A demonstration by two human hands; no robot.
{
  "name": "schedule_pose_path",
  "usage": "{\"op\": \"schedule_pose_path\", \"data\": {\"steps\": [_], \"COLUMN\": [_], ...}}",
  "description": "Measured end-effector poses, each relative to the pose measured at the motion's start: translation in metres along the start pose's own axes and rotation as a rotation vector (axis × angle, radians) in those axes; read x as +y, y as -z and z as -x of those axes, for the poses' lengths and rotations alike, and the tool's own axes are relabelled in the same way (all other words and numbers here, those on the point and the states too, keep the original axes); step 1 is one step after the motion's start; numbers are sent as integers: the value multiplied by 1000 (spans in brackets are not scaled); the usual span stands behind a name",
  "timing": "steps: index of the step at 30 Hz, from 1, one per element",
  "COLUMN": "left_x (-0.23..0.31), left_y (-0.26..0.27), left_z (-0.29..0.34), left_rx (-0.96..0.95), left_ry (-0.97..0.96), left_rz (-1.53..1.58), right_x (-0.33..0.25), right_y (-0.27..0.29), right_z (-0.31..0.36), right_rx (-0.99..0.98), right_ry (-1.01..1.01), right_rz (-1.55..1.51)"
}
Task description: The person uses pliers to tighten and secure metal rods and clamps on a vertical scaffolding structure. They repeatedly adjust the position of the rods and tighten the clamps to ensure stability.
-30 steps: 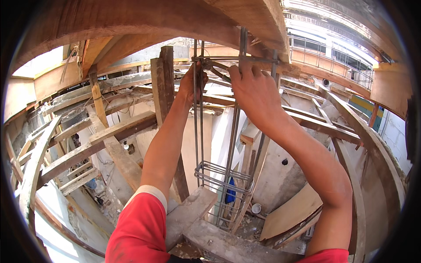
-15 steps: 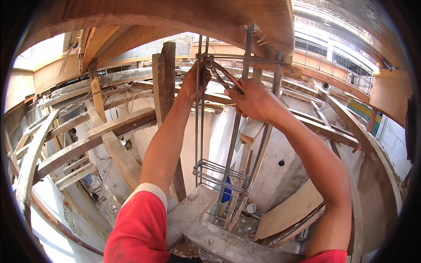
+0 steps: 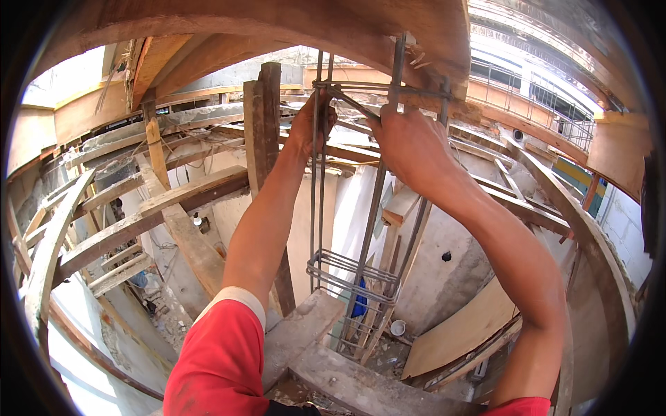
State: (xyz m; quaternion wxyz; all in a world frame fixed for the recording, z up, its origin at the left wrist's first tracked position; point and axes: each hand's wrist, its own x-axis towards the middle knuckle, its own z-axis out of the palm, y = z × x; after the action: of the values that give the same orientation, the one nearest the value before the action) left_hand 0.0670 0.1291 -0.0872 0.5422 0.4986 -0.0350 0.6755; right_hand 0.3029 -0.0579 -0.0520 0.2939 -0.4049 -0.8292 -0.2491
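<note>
Left hand (image 3: 312, 128): fingers curled by upright bars (image 3: 313, 208), grip unclear | right hand (image 3: 411, 137): fingers clamped on pliers (image 3: 358, 105), upper centre | top hoop (image 3: 423, 91) in place, fastening unclear | lower-centre hoops (image 3: 354, 284) bunched, seemingly unspaced

Rough, stained walls (image 3: 440, 288) are crossed by weathered wooden beams (image 3: 114, 241), a littered floor (image 3: 388, 357) is seen below, a white block wall (image 3: 621, 215) is set at the right, and the site is lit by bright daylight.
</note>
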Motion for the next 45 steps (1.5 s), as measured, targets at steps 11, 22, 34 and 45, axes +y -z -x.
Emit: {"op": "schedule_pose_path", "data": {"steps": [11,22,34,45], "left_x": [-7,-7,-7,-11], "left_y": [3,-3,-4,-8], "left_z": [-4,3,3,1], "left_rx": [23,63,-18,51], "left_ry": [-17,-52,-61,-114], "left_rz": [-25,-158,-123,-62], "right_x": [11,11,-25,5], "right_y": [-16,-1,-111,-11], "right_z": [-15,-37,6,-5], "right_rx": [128,-140,234,230], "right_ry": [167,205,-118,131], "right_rz": [74,-80,-503,402]}}
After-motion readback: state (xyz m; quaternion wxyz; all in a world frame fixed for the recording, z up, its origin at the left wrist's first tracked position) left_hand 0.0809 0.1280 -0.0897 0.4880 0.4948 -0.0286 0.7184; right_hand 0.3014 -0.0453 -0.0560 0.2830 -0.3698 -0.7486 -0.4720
